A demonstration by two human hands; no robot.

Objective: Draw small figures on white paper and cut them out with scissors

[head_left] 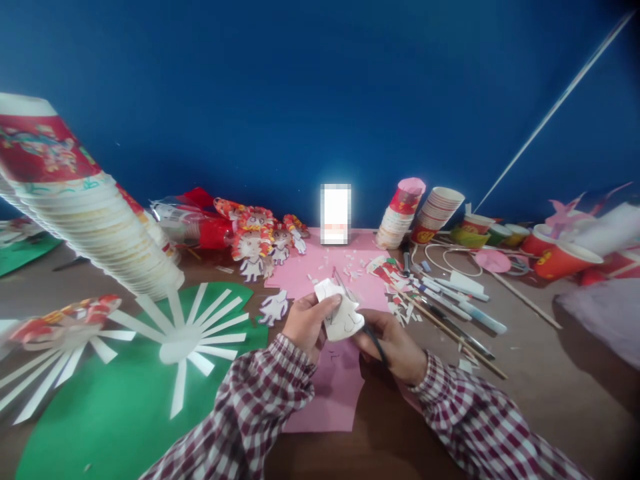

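My left hand (306, 325) pinches a small piece of white paper (344, 323) with black outlines drawn on it, thumb on top. Around the dark handle of a pair of scissors (378, 348), the fingers of my right hand (400, 350) are closed at the paper's right edge. The paper hides most of the blades. Beneath both hands lie pink paper sheets (325, 407). A white cut-out figure (274, 307) rests just left of my left hand, and coloured cut-out figures (254, 250) stand farther back.
Tall stacked paper cups (100, 220) lean at the left beside green paper (115, 400) bearing a white strip fan (180, 343). Shorter cup stacks (400, 213) stand at the back. Pens (445, 297), a wooden stick (470, 347) and paper scraps (400, 310) lie to the right.
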